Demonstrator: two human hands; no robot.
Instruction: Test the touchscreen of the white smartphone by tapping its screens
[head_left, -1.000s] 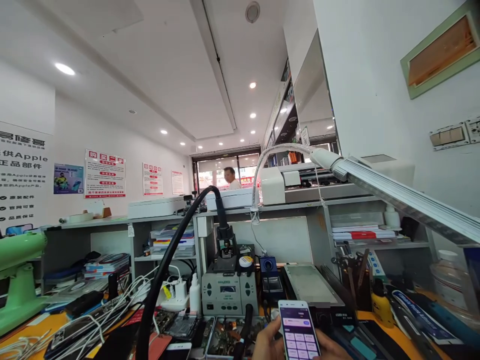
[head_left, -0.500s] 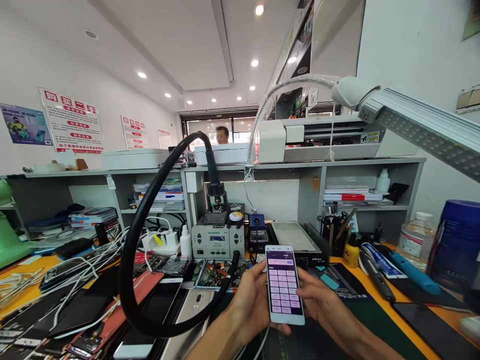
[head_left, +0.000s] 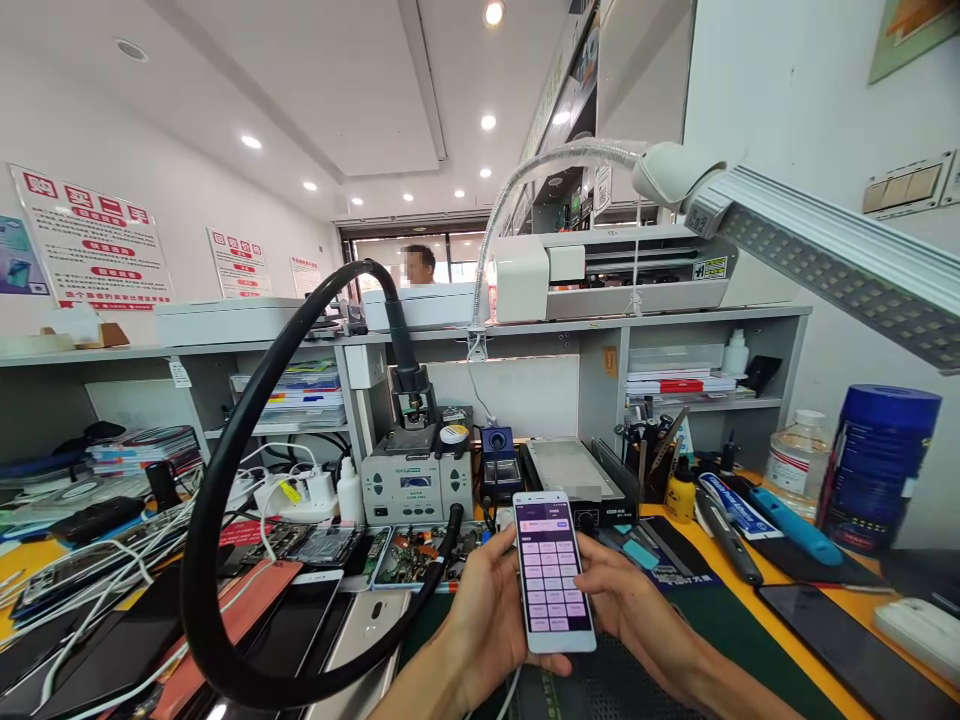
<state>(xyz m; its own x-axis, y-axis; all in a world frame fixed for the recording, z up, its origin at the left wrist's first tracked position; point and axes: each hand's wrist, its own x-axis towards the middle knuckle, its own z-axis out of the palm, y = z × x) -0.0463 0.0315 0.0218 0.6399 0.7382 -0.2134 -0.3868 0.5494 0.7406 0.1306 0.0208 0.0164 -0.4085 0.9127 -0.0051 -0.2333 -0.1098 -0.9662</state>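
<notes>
A white smartphone (head_left: 555,575) is held upright, its lit screen showing a grid of pale buttons on a dark background. My left hand (head_left: 484,600) grips its left side, with fingertips showing past the bottom edge. On the other side my right hand (head_left: 626,600) is closed around the phone's right edge, the thumb by the edge of the screen; its other fingers are partly hidden behind the phone. A white cable (head_left: 510,690) hangs below the phone; where it ends is hidden. Beneath my hands lies a dark green mat (head_left: 750,650).
A thick black hose (head_left: 199,560) loops at the left from a grey rework station (head_left: 416,485). An open circuit board (head_left: 420,555) and several phones lie left. Tools, a clear bottle (head_left: 796,455) and a blue canister (head_left: 877,465) stand right. An LED lamp (head_left: 832,260) hangs above.
The camera view has turned slightly right, so the surroundings sit further left. Both hands keep their hold on the smartphone, and its screen looks the same.
</notes>
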